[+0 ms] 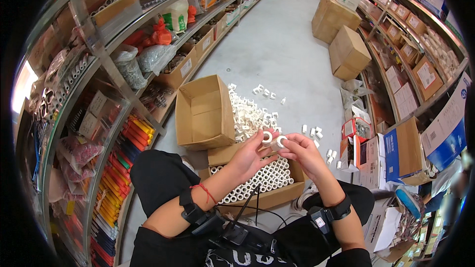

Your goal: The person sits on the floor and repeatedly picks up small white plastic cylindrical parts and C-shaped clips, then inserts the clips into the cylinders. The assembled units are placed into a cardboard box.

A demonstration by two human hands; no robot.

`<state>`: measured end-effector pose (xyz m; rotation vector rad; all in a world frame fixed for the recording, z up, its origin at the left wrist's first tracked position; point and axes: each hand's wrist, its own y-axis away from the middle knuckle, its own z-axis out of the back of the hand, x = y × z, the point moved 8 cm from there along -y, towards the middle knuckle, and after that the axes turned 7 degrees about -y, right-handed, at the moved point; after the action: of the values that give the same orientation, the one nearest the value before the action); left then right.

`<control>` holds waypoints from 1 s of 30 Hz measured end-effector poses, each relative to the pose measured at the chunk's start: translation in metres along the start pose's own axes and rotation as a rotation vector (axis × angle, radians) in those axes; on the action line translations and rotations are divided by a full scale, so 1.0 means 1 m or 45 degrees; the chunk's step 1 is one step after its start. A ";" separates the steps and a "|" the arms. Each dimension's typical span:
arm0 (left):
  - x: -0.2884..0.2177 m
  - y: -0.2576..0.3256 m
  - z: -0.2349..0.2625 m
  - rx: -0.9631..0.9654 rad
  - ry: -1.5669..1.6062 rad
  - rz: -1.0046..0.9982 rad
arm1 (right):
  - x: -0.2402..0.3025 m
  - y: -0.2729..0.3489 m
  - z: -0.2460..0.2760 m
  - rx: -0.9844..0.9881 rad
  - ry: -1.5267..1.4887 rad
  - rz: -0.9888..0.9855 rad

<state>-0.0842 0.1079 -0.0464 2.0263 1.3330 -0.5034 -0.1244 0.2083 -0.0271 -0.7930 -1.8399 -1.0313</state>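
Observation:
Over an open cardboard box (296, 191), my left hand (249, 154) pinches a short white plastic pipe fitting (267, 137), its round opening facing me. A second white pipe fitting (280, 142) sits between the fingertips of my right hand (303, 151), close beside the first. I cannot tell whether the two fittings touch. In the box below, white fittings (264, 180) stand on end in tight rows, their round openings up. Beyond my hands, a loose heap of white fittings (247, 112) lies on the floor.
Left of the heap stands another open cardboard box (204, 103). Several loose fittings (330, 156) lie at the right. Metal shelving (106, 69) with pipes, bags and boxes lines the left; more shelves (403, 34) stand right. Big cartons (349, 52) sit on the floor (277, 34).

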 end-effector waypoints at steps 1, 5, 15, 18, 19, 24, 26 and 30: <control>0.000 -0.002 0.002 -0.034 0.007 -0.013 | 0.001 -0.002 -0.002 0.003 0.022 0.008; -0.002 -0.009 0.007 -0.065 -0.018 -0.065 | -0.007 -0.011 0.001 -0.029 0.015 0.015; 0.006 -0.014 0.012 -0.138 -0.172 0.005 | -0.014 -0.017 0.011 -0.110 0.076 0.077; 0.008 -0.015 0.014 -0.180 -0.251 0.043 | -0.009 -0.018 0.011 -0.069 0.276 0.241; 0.009 -0.015 0.014 -0.198 -0.274 0.061 | -0.004 -0.017 0.011 -0.080 0.403 0.355; 0.012 -0.016 0.017 -0.147 -0.334 0.154 | 0.021 -0.001 -0.011 0.044 0.637 0.555; 0.013 -0.014 0.016 -0.140 -0.390 0.204 | 0.031 0.006 -0.018 0.100 0.811 0.619; 0.018 -0.011 0.007 0.000 -0.630 0.276 | 0.037 0.016 -0.025 0.237 1.084 0.736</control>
<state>-0.0866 0.1177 -0.0662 1.8540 0.8069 -0.8350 -0.1184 0.1980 0.0188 -0.5819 -0.8814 -0.6470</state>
